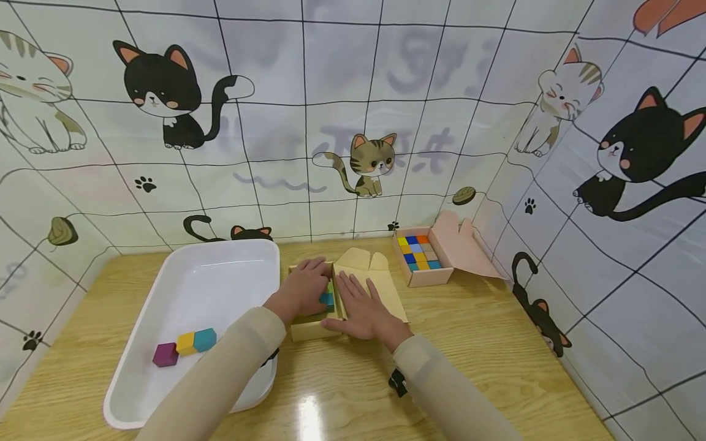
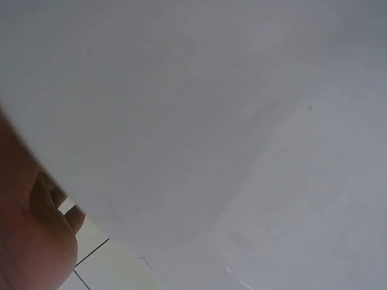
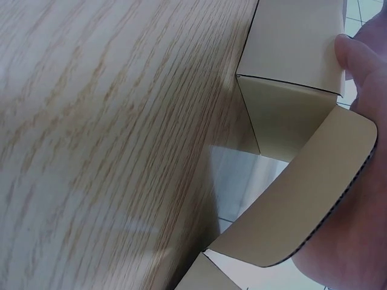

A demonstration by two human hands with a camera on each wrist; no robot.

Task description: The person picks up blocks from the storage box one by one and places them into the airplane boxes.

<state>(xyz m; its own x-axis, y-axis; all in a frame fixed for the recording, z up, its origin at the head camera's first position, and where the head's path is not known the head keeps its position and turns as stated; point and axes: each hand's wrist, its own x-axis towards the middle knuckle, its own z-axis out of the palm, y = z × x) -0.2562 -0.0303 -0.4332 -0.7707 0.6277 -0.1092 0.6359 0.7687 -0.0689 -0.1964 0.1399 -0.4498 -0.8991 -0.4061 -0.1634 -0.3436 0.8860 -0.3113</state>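
Observation:
In the head view a small yellow cardboard box [image 1: 314,331] stands mid-table with its lid [image 1: 380,288] folded out to the right. My left hand [image 1: 303,288] reaches over the box, its thumb down inside beside a teal block [image 1: 328,299]. What its fingertips touch is hidden. My right hand [image 1: 364,312] lies with straight fingers across the lid, its thumb at the box's near right edge. In the right wrist view, that thumb [image 3: 357,57] rests against the box wall [image 3: 293,45], above a bent side flap [image 3: 308,193]. The left wrist view shows mostly a white surface and part of the left hand [image 2: 39,241].
A white tray [image 1: 220,269] stands left of the box, holding a purple block [image 1: 165,354], a yellow block [image 1: 186,343] and a teal block [image 1: 205,339]. At the back right, an open pink box [image 1: 430,278] holds several coloured blocks. Cat-patterned sheeting [image 1: 276,135] encloses the table.

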